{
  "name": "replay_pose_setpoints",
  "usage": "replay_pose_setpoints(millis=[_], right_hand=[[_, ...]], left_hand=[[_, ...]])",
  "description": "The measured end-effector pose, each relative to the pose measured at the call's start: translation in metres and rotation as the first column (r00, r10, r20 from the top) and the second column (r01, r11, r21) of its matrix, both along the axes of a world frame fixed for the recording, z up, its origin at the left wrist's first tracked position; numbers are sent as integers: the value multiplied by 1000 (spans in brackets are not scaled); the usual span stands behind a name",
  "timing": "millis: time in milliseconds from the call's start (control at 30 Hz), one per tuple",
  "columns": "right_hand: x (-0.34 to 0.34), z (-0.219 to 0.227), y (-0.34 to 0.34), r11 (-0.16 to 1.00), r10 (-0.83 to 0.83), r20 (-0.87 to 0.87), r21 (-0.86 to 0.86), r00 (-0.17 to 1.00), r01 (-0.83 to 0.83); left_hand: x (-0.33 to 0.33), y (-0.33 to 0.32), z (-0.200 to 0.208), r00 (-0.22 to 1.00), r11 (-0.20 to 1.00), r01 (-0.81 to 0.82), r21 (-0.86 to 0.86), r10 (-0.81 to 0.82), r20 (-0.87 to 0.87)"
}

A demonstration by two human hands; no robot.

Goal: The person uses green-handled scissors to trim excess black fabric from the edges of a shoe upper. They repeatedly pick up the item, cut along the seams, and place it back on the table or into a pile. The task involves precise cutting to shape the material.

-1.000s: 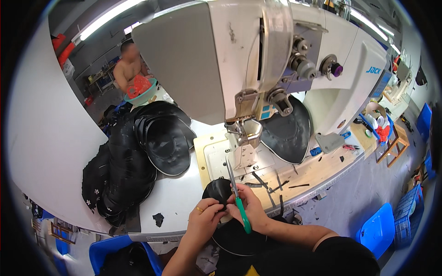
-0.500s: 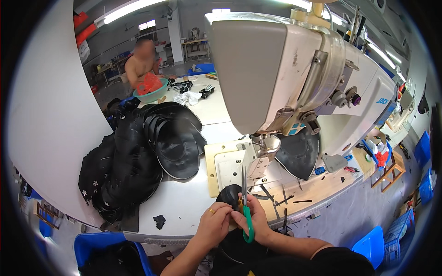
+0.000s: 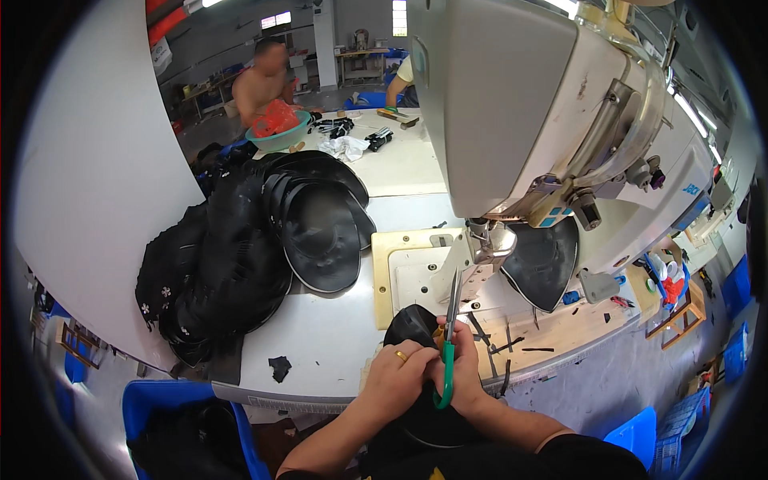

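Both hands meet at the table's near edge, in front of the sewing machine (image 3: 512, 112). My left hand (image 3: 398, 374), a ring on one finger, is closed on a black leather-like piece (image 3: 410, 324) that curves up above the fingers. My right hand (image 3: 470, 380) touches the same piece and also holds scissors (image 3: 447, 372) with green handles, blades pointing up. Something small and yellowish (image 3: 438, 332) shows between the piece and the blades; its kind is unclear. The fingertips where the hands meet are partly hidden.
Stacked black curved pieces (image 3: 322, 240) lie on the left of the table. Another black piece (image 3: 544, 260) rests under the machine arm. Black scraps (image 3: 500, 344) lie at right. A blue bin (image 3: 172, 392) stands below left. A person (image 3: 260, 84) sits behind a green basin (image 3: 280, 138).
My view has shifted, so machine and table appear farther right. A second person's arm now shows at the far table. Both hands stay close together, with the scissors still in my right hand.
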State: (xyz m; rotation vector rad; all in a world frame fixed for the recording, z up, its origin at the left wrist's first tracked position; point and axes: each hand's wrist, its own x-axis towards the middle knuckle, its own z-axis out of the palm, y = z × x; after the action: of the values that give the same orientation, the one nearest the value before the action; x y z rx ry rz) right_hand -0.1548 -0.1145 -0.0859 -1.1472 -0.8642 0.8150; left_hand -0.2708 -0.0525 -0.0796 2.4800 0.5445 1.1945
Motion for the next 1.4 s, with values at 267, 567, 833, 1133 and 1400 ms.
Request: replay_pose_setpoints(millis=[267, 567, 833, 1133, 1400], right_hand=[[18, 2, -6, 991, 120, 201, 27, 972, -128], [19, 7, -18, 995, 96, 248, 13, 964, -103], [17, 6, -33, 982, 66, 444, 128, 893, -136], [22, -23, -23, 975, -45, 208, 223, 977, -2], [11, -12, -15, 987, -111, 391, 153, 914, 54]], left_hand=[[4, 0, 16, 997, 943, 64, -327, -49, 54], [-7, -8, 15, 994, 984, 65, -163, -79, -80], [-11, -16, 28, 988, 993, 110, -48, -114, -103], [11, -7, 19, 991, 994, 83, 70, -76, -106], [12, -5, -8, 964, 597, 188, -780, 38, 262]])
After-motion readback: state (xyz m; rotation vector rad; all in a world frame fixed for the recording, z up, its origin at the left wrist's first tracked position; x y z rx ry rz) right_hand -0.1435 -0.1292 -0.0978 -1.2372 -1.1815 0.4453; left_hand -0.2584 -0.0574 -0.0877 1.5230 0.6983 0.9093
